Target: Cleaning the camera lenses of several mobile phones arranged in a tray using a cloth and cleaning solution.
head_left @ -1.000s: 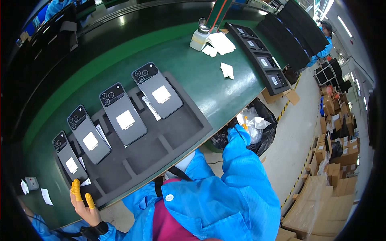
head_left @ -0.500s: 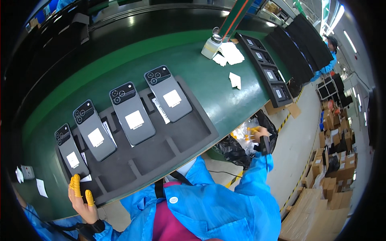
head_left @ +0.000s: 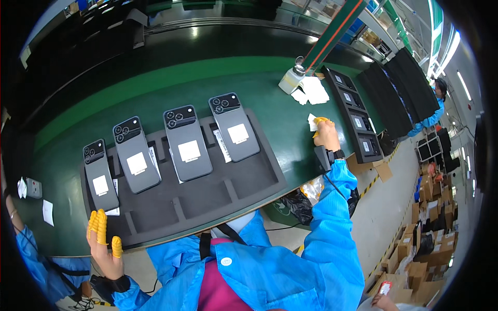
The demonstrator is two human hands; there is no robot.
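Observation:
Several dark grey smartphones, one of them (head_left: 187, 142), rest back side up in a row on a black foam tray (head_left: 202, 199); each carries a white square label. By the tray's near left corner is my left hand (head_left: 106, 249), yellow finger cots on its outstretched fingers and nothing held. Its fingertips are just below the leftmost phone (head_left: 100, 176); whether they touch the tray I cannot tell. Farther right, my right hand (head_left: 327, 136) is down on the green table, its yellow-capped fingers closed at a white wipe (head_left: 312, 123).
A small dispenser bottle (head_left: 291, 81) stands beside more white wipes (head_left: 315, 91) at the back. A second black tray (head_left: 354, 114) with items lies on the right. Below the table edge is a black-bagged bin (head_left: 296, 208). A co-worker's arm (head_left: 31, 249) shows at far left.
My right hand has moved from over the bin up to the wipe on the table. My left hand stays near the tray corner. The view has shifted slightly.

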